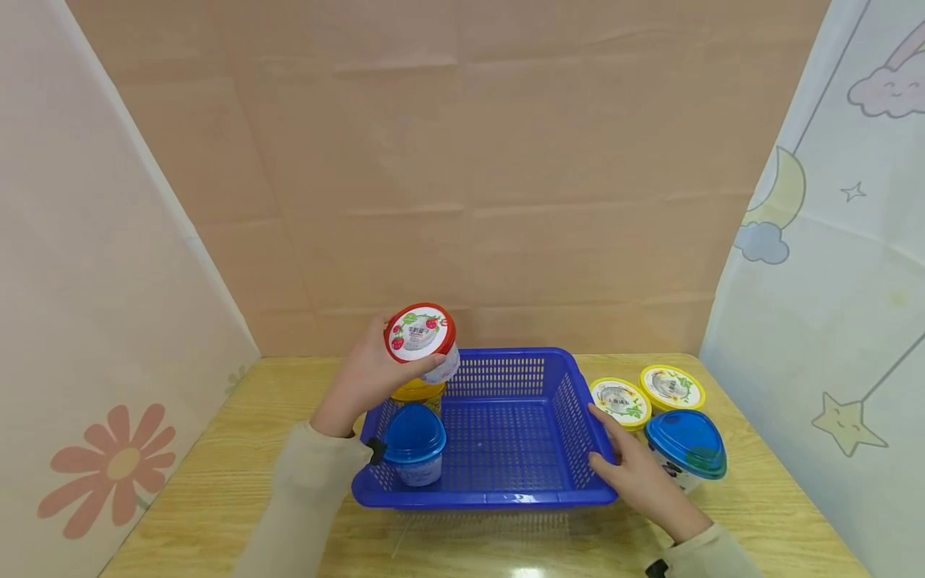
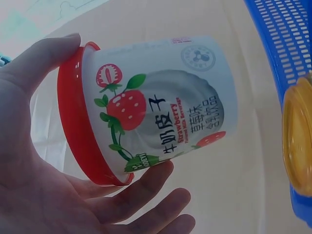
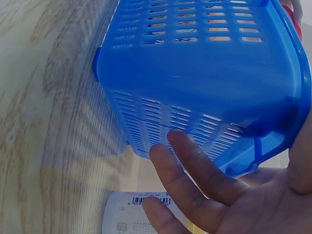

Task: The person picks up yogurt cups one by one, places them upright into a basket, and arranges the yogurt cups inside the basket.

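Observation:
My left hand [image 1: 364,373] grips a strawberry milk drink cup [image 1: 421,331] by its red lid, above the back left corner of a blue plastic basket [image 1: 499,499]. In the left wrist view the cup [image 2: 165,102] lies sideways, thumb and fingers round the red rim. Inside the basket's left side stand a blue-lidded cup [image 1: 415,449] and, behind it, a yellow-lidded cup [image 1: 415,392], partly hidden by the held one. My right hand [image 1: 643,474] holds the basket's right rim, thumb over the edge and fingers along the outer wall [image 3: 195,73].
Right of the basket, two yellow-lidded cups [image 1: 620,403] stand side by side on the wooden table [image 1: 231,457]. A cup with a blue lid [image 1: 686,444] is in front of them, near my right hand. Brown sheeting [image 1: 462,177] hangs behind, with patterned panels on both sides.

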Demonstrator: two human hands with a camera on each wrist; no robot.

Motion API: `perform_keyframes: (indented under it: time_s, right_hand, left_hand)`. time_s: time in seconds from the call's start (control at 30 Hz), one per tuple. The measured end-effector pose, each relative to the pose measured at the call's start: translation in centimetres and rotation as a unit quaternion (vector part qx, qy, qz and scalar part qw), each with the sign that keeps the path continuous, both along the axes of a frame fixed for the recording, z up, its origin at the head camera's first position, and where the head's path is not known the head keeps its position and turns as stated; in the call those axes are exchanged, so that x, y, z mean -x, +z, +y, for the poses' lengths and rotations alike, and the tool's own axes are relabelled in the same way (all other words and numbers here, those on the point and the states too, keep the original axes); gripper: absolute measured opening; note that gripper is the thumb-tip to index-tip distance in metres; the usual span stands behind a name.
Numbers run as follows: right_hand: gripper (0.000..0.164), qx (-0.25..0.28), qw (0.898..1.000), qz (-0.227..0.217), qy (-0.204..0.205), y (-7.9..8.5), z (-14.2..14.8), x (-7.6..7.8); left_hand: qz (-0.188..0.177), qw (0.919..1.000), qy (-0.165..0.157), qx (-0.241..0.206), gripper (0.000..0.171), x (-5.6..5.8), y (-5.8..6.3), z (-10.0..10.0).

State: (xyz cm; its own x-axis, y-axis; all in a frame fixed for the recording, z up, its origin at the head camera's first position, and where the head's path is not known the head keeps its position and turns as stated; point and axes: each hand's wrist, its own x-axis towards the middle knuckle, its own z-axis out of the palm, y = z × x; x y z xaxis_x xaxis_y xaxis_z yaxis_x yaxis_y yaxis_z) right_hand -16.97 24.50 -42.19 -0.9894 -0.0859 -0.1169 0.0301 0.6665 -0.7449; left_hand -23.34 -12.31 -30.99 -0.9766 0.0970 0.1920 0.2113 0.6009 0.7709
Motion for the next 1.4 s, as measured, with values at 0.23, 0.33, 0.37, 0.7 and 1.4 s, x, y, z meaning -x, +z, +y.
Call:
perform_keyframes:
  time_s: [0.23,0.33,0.37,0.7,1.4]
  right_hand:
    - [0.075,-0.005,1.0,-0.002,-0.001,-0.1,0.1,0.1]
    - [0.075,-0.004,1.0,-0.003,0.0,0.0,0.1,0.2]
    - [0.075,-0.003,1.0,-0.003,-0.001,0.0,0.1,0.2]
    - [0.075,-0.003,1.0,-0.006,-0.001,0.0,0.1,0.2]
    - [0.075,-0.009,1.0,-0.009,-0.002,-0.1,0.1,0.2]
  left_hand:
    - [0.01,0.9998,-0.015,0.007,0.095,0.3,0.1,1.6]
    - [0.011,0.9997,-0.019,0.008,0.095,0.6,0.0,2.3]
    - [0.011,0.9997,-0.021,0.009,0.095,0.7,-0.1,2.5]
    - [-0.01,0.9994,-0.018,0.029,0.099,1.4,-1.1,4.4]
    - [-0.06,0.993,-0.04,0.093,0.099,2.9,-3.0,6.6]
